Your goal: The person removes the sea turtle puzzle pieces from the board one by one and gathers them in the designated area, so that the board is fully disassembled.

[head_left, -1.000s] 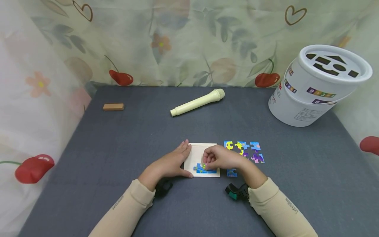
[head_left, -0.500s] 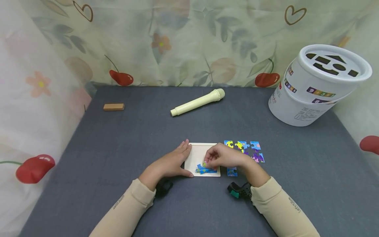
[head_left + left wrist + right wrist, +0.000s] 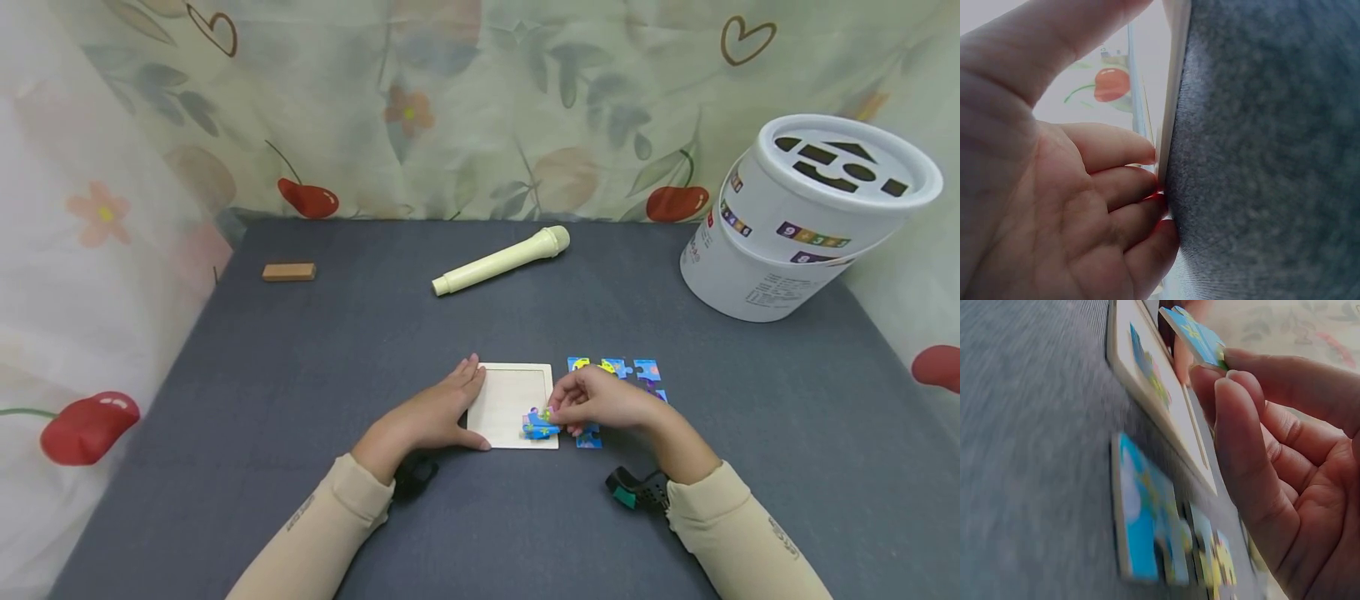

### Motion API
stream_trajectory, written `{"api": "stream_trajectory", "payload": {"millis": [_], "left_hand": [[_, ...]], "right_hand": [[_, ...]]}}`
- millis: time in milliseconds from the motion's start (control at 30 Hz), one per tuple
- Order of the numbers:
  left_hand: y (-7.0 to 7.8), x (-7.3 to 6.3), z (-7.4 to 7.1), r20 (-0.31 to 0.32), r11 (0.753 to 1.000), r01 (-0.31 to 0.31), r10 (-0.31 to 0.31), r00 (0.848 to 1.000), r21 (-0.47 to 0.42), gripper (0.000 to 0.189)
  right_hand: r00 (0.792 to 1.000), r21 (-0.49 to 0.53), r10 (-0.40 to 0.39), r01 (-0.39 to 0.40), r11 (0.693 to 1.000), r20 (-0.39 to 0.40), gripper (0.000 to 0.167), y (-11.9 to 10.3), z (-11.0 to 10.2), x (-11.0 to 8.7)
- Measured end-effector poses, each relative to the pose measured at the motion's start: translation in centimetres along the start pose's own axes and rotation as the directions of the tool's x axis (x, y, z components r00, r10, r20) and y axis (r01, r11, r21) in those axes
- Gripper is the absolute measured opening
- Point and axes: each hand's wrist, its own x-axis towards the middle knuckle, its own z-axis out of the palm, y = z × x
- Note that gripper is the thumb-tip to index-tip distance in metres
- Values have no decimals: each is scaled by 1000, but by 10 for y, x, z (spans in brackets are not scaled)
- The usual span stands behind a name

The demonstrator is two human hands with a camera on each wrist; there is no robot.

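My left hand [image 3: 438, 410] rests against the left side of a small pale wooden puzzle tray [image 3: 510, 392], fingers along the edge and thumb at the near corner. In the left wrist view, the fingertips [image 3: 1159, 181] touch the tray's side. My right hand [image 3: 600, 400] is over the tray's right edge. Its thumb and fingers pinch a blue jigsaw piece [image 3: 1194, 337] with a yellow star, raised above the tray in the right wrist view. Another blue piece [image 3: 1150, 369] lies in the tray below it.
Several loose jigsaw pieces [image 3: 647, 369] lie right of the tray, partly hidden by the right hand. Farther back are a cream toy microphone [image 3: 501, 260] and a small wooden block [image 3: 288, 272]. A white lidded bucket [image 3: 806, 221] stands at the back right.
My right hand has moved right with the pinched jigsaw piece, from the tray's middle to its right edge. More of the tray's floor shows. The left hand has stayed put.
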Motion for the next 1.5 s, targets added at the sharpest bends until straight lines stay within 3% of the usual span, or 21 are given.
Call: {"api": "stream_trajectory", "payload": {"millis": [467, 867, 1133, 1500], "left_hand": [[1, -1, 0, -2, 1000, 3, -3, 1000, -3, 100], [0, 0, 1, 4, 1000, 13, -13, 1000, -2, 101], [0, -1, 1, 3, 1000, 18, -18, 1000, -14, 101], [0, -1, 1, 0, 1000, 16, -16, 1000, -12, 101]], "right_hand": [[994, 4, 17, -17, 1000, -111, 22, 23, -13, -36], [984, 82, 39, -24, 996, -176, 27, 41, -16, -62], [969, 122, 131, -107, 987, -210, 33, 50, -18, -76], [946, 147, 167, -130, 981, -278, 34, 55, -19, -86]]}}
